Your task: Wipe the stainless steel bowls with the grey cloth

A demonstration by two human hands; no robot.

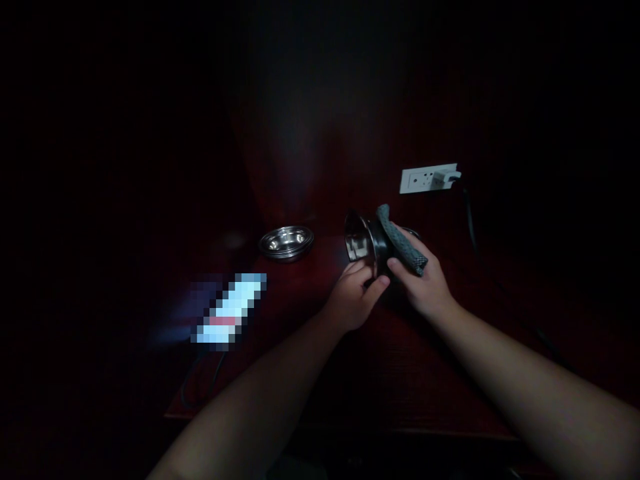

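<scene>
A shiny metal bowl (pixel 361 241) is tilted on its side above the table, its mouth facing left. My left hand (pixel 354 297) grips the bowl's lower rim, with fingers inside the mouth and the thumb outside. Against the bowl's outer side, my right hand (pixel 425 277) is closed on a grey-green patterned cloth (pixel 403 243). Part of the cloth sticks up past my fingers. The bowl's base is mostly hidden behind the cloth and my right hand. Behind that hand a bit of another shiny metal rim (pixel 413 233) shows, too covered to name.
Several nested metal bowls (pixel 287 243) stand on the dark red table (pixel 300 373) at left. A lit, blurred-out screen (pixel 230 312) lies nearer, with a thin cable (pixel 215 377) beside it. A white socket (pixel 423 179) on the wall holds a plug and hanging cord (pixel 469 217).
</scene>
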